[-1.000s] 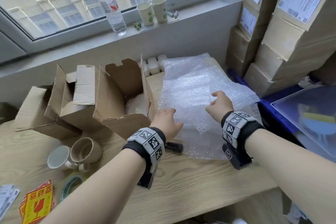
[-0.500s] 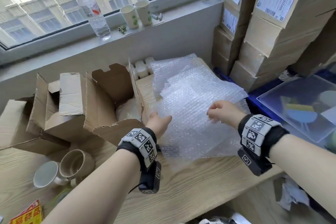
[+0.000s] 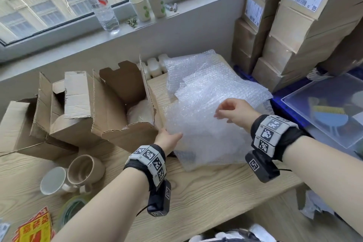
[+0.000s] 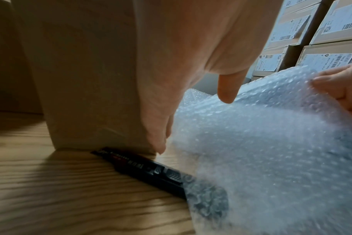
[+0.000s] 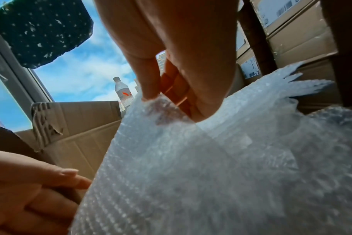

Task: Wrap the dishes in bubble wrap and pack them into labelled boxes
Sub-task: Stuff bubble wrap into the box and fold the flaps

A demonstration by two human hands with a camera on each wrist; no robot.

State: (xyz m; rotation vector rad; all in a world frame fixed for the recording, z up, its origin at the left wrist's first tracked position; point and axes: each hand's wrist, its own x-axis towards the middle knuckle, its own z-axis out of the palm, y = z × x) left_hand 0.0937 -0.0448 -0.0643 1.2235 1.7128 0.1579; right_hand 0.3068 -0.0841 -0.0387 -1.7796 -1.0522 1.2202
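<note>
A stack of bubble wrap (image 3: 214, 76) lies on the right of the wooden table (image 3: 206, 192). My right hand (image 3: 222, 113) pinches the top sheet (image 3: 200, 124) between thumb and fingers and holds its edge raised; the right wrist view shows the pinch (image 5: 161, 97). At the sheet's left edge my left hand (image 3: 169, 138) grips it with fingers underneath, beside an open cardboard box (image 3: 121, 124) that holds a wrapped white item (image 3: 139, 114). A white mug (image 3: 53, 180) and a beige mug (image 3: 84, 169) lie on their sides at the front left.
A black cutter (image 4: 151, 171) lies on the table, half under the wrap. More open boxes (image 3: 59, 108) stand at the left, a tape roll (image 3: 72, 208) and red stickers (image 3: 33, 230) at the front left. Labelled cartons (image 3: 294, 25) and a clear bin (image 3: 330, 108) crowd the right.
My right hand has lifted the top sheet's edge off the stack. My left hand slid from on top of the wrap to its left edge by the box.
</note>
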